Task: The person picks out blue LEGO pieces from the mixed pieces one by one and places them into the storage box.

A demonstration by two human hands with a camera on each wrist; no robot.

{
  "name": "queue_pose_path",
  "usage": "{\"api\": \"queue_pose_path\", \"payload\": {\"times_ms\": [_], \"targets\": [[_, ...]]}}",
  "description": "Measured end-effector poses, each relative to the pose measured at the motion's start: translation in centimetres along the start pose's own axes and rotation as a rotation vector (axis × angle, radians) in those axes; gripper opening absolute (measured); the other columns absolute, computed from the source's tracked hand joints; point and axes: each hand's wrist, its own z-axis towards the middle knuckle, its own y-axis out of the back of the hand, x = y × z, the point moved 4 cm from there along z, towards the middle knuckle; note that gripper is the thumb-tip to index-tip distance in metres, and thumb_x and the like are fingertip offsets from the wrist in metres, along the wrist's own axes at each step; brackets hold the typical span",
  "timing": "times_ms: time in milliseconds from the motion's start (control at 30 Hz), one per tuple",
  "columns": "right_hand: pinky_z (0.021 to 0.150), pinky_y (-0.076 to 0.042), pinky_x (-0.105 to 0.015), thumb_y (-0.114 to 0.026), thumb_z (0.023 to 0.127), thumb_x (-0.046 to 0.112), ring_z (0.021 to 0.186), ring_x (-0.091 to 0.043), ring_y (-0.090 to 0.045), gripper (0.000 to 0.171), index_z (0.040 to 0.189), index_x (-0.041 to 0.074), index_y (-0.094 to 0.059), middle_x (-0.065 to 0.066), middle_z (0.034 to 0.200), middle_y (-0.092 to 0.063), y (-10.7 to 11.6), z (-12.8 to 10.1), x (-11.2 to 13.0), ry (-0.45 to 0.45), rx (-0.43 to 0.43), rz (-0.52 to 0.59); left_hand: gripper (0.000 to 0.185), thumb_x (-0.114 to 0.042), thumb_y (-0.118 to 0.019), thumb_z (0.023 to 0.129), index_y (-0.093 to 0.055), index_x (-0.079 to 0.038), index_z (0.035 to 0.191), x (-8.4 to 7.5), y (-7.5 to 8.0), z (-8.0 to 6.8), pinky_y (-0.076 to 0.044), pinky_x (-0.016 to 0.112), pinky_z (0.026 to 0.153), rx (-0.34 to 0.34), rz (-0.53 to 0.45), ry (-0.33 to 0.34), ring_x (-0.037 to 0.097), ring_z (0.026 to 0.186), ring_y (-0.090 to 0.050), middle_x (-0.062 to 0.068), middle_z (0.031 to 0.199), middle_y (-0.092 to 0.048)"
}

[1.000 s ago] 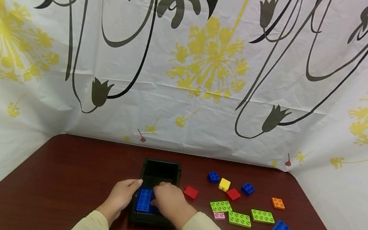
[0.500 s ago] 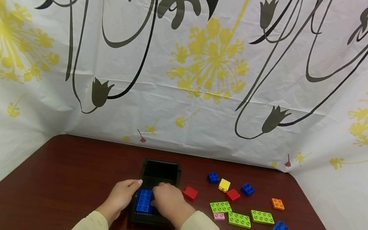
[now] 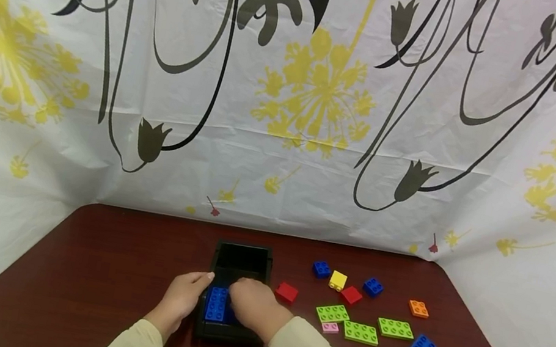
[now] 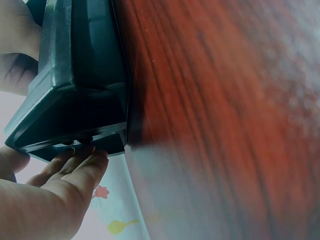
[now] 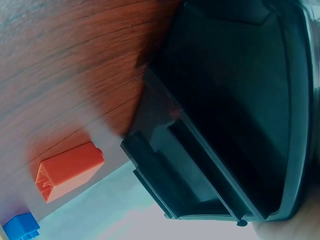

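A blue brick (image 3: 217,303) already lay in the black tray (image 3: 244,252). The right hand (image 3: 254,306) pressed on it, grip unclear; the left hand (image 3: 182,298) steadied the tray's side, fingers straight. Loose bricks (image 3: 362,331) remained on the worktop (image 3: 92,277), unpacked.

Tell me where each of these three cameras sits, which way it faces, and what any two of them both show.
Head: worn high, looking forward and down at the table; both hands, the left hand and right hand, at the black tray with the blue brick.
Left wrist: low beside the tray's outer wall; left fingers touch its end.
Right wrist: low, facing the tray's inside; hardly any hand shows.
Shared: head and right wrist both show the red brick.
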Motion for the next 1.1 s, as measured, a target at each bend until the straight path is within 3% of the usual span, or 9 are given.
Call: {"api": "queue_pose_path", "payload": {"times_ms": [500, 1100], "targets": [[0.068, -0.056, -0.028, -0.067, 0.09, 0.018, 0.076, -0.01, -0.062, 0.009, 0.094, 0.013, -0.073, 0.0, 0.088, -0.068, -0.05, 0.17, 0.47, -0.006, 0.059, -0.062, 0.052, -0.034, -0.046, 0.103, -0.053, 0.007, 0.132, -0.21, 0.04, -0.07, -0.042, 0.059, 0.098, 0.018, 0.003, -0.012, 0.048, 0.128, -0.042, 0.029, 0.137, -0.049], [0.06, -0.055, -0.03, -0.067, 0.089, 0.024, 0.067, -0.011, -0.058, 0.013, 0.09, 0.013, -0.074, 0.0, 0.082, -0.065, 0.05, -0.06, 0.75, -0.031, 0.02, -0.098, 0.052, -0.034, -0.045, 0.103, -0.052, 0.008, 0.133, 0.06, 0.0, 0.03, -0.04, 0.059, 0.101, 0.01, -0.009, 0.007, 0.047, 0.129, -0.042, 0.028, 0.138, -0.048]]}}
